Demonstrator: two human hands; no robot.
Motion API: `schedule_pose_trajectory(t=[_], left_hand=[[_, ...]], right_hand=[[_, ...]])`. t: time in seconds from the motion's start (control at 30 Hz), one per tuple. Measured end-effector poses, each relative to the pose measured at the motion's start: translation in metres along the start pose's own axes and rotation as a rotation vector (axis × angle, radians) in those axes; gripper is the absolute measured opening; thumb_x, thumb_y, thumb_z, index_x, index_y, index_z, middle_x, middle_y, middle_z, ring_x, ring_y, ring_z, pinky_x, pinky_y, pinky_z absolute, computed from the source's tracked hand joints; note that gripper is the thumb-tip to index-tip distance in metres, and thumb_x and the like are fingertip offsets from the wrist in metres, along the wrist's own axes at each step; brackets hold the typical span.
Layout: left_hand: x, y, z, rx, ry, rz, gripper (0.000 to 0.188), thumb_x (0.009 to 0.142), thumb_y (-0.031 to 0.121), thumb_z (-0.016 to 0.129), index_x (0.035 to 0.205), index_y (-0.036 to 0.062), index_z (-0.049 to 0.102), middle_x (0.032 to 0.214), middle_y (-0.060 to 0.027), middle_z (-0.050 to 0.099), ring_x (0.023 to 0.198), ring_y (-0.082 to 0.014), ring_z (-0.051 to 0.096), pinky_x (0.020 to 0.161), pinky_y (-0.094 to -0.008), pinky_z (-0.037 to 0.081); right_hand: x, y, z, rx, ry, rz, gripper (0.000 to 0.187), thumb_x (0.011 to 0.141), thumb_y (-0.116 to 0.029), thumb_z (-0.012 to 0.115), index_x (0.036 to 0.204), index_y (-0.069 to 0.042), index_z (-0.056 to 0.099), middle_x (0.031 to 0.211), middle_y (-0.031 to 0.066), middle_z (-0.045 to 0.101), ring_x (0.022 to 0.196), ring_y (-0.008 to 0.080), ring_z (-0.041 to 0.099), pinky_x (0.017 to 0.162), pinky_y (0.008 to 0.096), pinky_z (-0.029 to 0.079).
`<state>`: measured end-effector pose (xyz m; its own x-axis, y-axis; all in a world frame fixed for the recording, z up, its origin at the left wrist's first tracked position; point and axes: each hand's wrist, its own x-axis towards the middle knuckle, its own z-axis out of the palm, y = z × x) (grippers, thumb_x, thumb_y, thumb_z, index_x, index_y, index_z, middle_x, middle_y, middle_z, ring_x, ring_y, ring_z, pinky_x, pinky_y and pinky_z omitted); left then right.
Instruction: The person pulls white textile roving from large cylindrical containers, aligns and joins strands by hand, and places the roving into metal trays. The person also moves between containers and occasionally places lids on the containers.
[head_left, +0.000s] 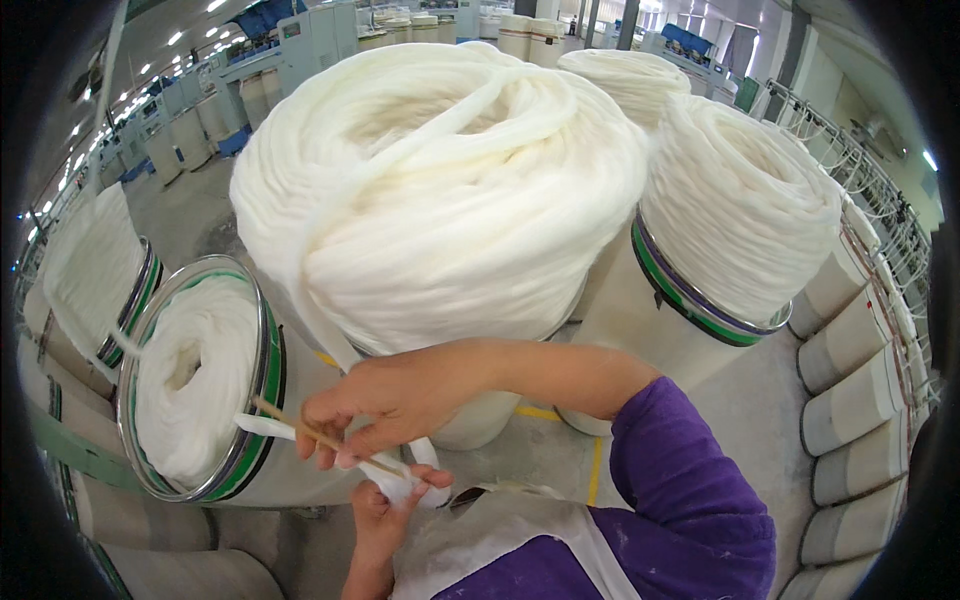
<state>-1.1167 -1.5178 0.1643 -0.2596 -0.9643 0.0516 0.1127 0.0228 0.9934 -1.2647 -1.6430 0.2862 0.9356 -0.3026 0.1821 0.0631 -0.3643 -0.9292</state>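
Note:
A thin wooden stick (285, 417) slants through the fingers of my right hand (375, 402), which is closed around it. The lower end of the stick meets a white cotton sliver (397, 487). My left hand (385, 515) is just below, thumb and fingers pinched on that sliver. A flat end of white sliver (264, 426) sticks out to the left of my right hand, beside the stick. Behind my right wrist, a strand of sliver (322, 330) hangs down from the large heap of coiled sliver (450, 250). My right hand hides where this strand leads.
Left of my hands stands a metal-rimmed can (262, 370) with coiled sliver (195, 375) inside. Another overfilled can (650, 340) is at the right. Rows of cans (850, 410) line the right side, and pale machines (318, 40) stand at the back. Yellow lines (595, 470) mark the floor.

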Motion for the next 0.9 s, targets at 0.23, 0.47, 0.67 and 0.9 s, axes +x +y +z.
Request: schedule_pose_trajectory(t=[0.23, 0.47, 0.67, 0.9], left_hand=[[-0.004, 0.009, -0.003, -0.051, -0.038, -0.039, 0.013, 0.086, 0.007, 0.064, 0.095, -0.0035, 0.065, 0.086, -0.0149, 0.071, 0.081, -0.0221, 0.068, 0.078, -0.035, 0.052], [-0.005, 0.006, -0.019, -0.14, -0.082, -0.077, 0.015, 0.091, 0.006, 0.058, 0.098, -0.0043, 0.066, 0.094, -0.0138, 0.07, 0.084, -0.019, 0.066, 0.079, -0.0314, 0.05], [0.001, -0.006, -0.03, -0.19, -0.041, -0.01, 0.02, 0.092, 0.012, 0.058, 0.101, -0.005, 0.061, 0.095, -0.0192, 0.069, 0.077, -0.0223, 0.065, 0.073, -0.0371, 0.052], [0.004, -0.017, -0.034, -0.211, 0.084, 0.035, 0.02, 0.094, 0.014, 0.056, 0.1, -0.0053, 0.06, 0.08, -0.0126, 0.064, 0.063, -0.0164, 0.054, 0.06, -0.0308, 0.043]], right_hand=[[0.012, 0.014, 0.008, -0.058, -0.036, -0.093, 0.02, 0.084, -0.013, 0.064, 0.1, -0.002, 0.058, 0.077, 0.0009, 0.068, 0.073, 0.0136, 0.063, 0.065, 0.0273, 0.047], [0.022, 0.021, 0.018, -0.13, 0.011, -0.076, 0.021, 0.082, -0.015, 0.067, 0.097, -0.002, 0.059, 0.073, 0.0021, 0.066, 0.071, 0.0143, 0.063, 0.066, 0.0284, 0.048], [0.032, 0.023, 0.023, -0.028, 0.077, -0.044, 0.021, 0.075, -0.019, 0.074, 0.084, -0.003, 0.064, 0.072, 0.0066, 0.066, 0.068, 0.0151, 0.064, 0.062, 0.0285, 0.049], [0.039, 0.031, 0.023, 0.118, 0.068, -0.08, 0.018, 0.08, -0.015, 0.07, 0.09, -0.003, 0.063, 0.077, 0.0068, 0.068, 0.07, 0.0132, 0.064, 0.064, 0.0284, 0.049]])
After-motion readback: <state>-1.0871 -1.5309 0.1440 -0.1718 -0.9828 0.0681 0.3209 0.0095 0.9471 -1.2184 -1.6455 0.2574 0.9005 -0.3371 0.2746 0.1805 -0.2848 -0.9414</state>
